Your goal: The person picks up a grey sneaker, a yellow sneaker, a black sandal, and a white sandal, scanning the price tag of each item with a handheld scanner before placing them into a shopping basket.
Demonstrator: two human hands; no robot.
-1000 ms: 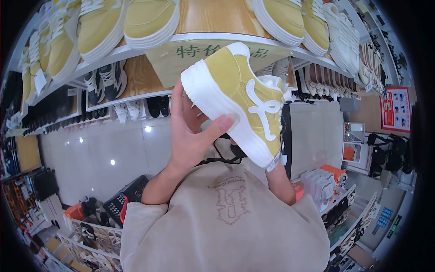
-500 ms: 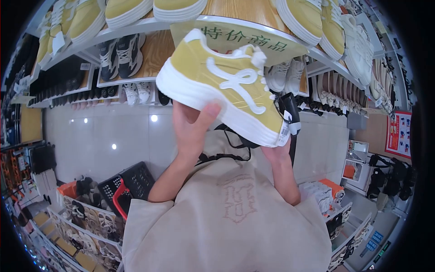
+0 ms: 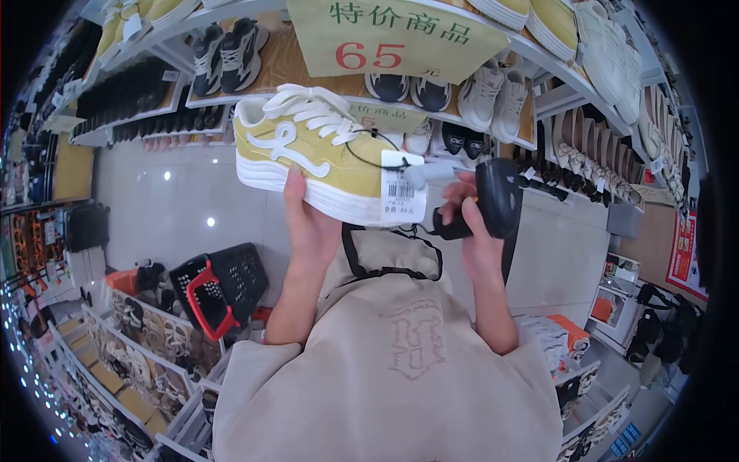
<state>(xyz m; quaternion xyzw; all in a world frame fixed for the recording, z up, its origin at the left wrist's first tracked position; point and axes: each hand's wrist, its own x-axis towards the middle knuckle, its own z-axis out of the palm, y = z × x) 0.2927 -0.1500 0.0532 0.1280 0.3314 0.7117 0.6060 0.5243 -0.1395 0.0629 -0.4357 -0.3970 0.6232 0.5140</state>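
My left hand (image 3: 308, 223) grips a yellow sneaker (image 3: 308, 154) from below by its thick white sole. The shoe lies level with its white laces up and its toe toward the right. A white barcode tag (image 3: 402, 197) hangs on a thin black cord off the toe end. My right hand (image 3: 473, 223) holds a black handheld scanner (image 3: 493, 199) just right of the tag, with its head facing the tag.
Shelves of shoes (image 3: 477, 100) run behind and above, with a yellow price sign (image 3: 392, 35) reading 65. A black and red shopping basket (image 3: 219, 289) sits at lower left over bins of sandals (image 3: 154, 339). More shoe racks (image 3: 585, 385) stand at lower right.
The sneaker has turned from sole-forward to level with laces up, and dropped lower. The tag now hangs free, and the scanner has come up beside it.
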